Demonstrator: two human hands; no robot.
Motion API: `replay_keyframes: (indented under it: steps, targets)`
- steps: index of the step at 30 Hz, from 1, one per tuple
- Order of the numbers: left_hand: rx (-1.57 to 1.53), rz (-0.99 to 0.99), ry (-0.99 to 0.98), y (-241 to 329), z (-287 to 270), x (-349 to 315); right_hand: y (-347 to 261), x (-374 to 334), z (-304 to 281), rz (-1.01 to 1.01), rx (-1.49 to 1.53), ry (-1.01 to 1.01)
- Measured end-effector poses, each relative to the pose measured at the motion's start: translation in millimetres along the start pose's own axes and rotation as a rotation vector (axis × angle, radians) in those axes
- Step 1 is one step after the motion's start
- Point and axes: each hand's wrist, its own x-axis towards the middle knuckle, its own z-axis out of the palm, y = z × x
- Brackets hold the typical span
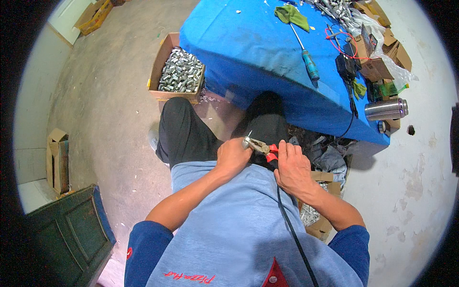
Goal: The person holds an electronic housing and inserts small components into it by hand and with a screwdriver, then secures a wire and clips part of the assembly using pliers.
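Observation:
My left hand (233,157) is closed around a small silvery metal piece (246,142), whose end shows above the fingers with a thin pin-like tip sticking up. My right hand (293,170) grips pliers (260,146) with red handles. The pliers' jaws meet the metal piece; whether they clamp it or only touch it I cannot tell. Both hands are over my lap, in front of a light blue-grey apron (229,205). A black cord (290,217) runs down the apron from beneath my right hand.
A cardboard box (154,84) full of small metal cylinders stands left of the blue-covered table (239,33). On the table lie a screwdriver (310,64), a green cloth (291,16), a black adapter (346,67) and a steel flask (385,109). Another box (318,229) is beside my right forearm.

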Motion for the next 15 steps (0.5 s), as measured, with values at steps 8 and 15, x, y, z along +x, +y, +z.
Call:
replay_keyframes:
  steps: [8, 15]
  targets:
    - [0.038, -0.007, -0.001, -7, 6, 2, 6, 8, 5, -0.11, -0.183, 0.09]
    - [0.037, -0.004, -0.003, -15, 7, 4, 11, 14, 13, -0.116, -0.016, -0.018]
